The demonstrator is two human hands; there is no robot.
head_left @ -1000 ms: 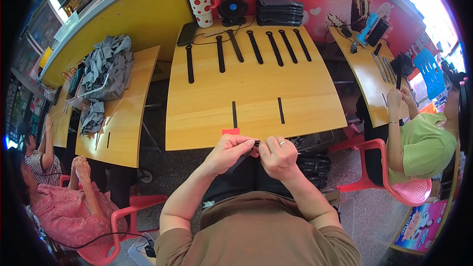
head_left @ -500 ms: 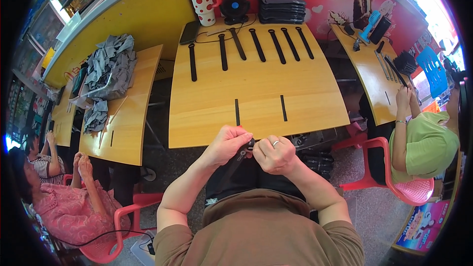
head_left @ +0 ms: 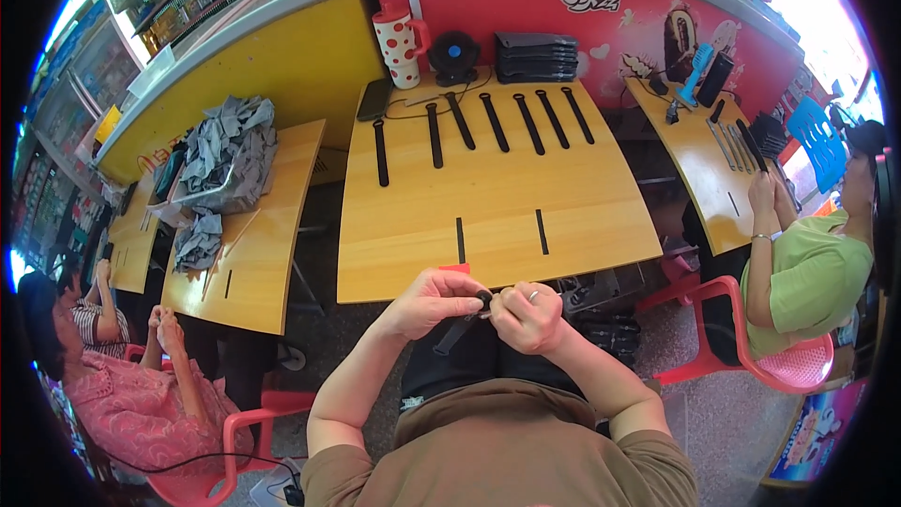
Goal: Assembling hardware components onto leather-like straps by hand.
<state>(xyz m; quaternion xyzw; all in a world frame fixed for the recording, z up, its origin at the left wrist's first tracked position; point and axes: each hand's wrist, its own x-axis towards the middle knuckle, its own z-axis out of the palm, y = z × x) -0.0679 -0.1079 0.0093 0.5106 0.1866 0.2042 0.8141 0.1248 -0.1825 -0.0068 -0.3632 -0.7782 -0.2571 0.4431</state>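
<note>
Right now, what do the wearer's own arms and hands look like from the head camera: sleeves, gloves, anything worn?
Both forearms are bare and enter from the lower edge. Short brown sleeves of a T-shirt end above the elbows. The left hand has no glove and no jewellery that shows. The right hand is also ungloved and wears a plain silver-coloured ring on one finger. No watch, wristband or cable shows on either arm.

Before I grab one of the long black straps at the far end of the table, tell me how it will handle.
The long black straps are thin, narrow and lie flat on the wooden table, so each is probably light and flexible, and would droop if lifted by one end. Lying flat, they should slide rather than roll when pushed. The strap between the left hand and right hand slants down, which suggests some floppiness.
</note>
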